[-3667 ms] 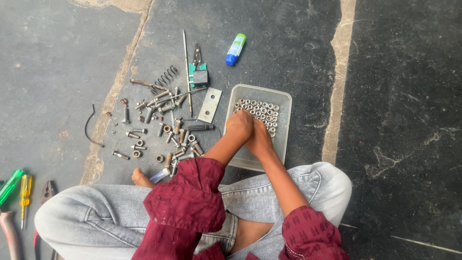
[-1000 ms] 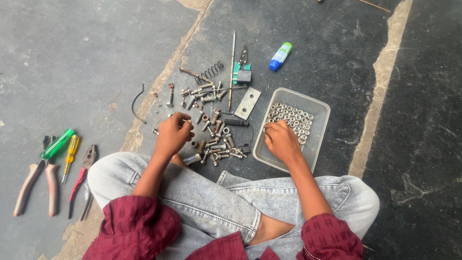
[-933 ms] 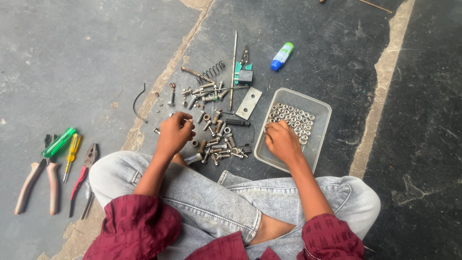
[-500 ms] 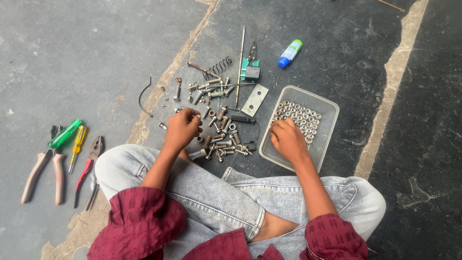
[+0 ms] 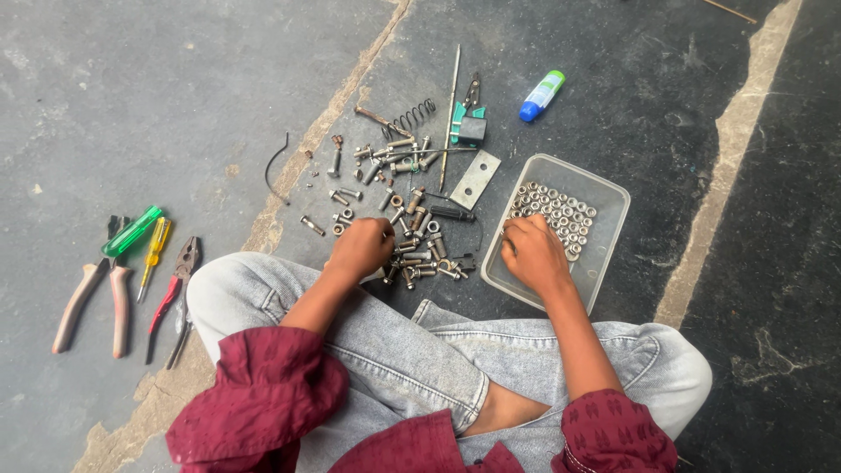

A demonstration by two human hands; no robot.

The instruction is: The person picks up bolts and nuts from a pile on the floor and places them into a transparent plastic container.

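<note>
Left hand [image 5: 361, 248], fingers curled, now resting on near edge of scattered pile of steel bolts and sleeves [image 5: 412, 236], having slid rightward from half second ago; pinched item indiscernible. Right hand [image 5: 534, 254] staying inside clear rectangular plastic tray [image 5: 613, 219], fingers bunched beside small silver nuts [image 5: 561, 210]; grip unclear.

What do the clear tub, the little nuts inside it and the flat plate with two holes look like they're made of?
The clear rectangular tub looks like thin translucent plastic: the dark floor shows through it. The small hexagonal nuts look like bright plated steel, shiny and silver. The flat grey plate with two holes seems dull bare metal, matte, perhaps steel or aluminium.
</note>
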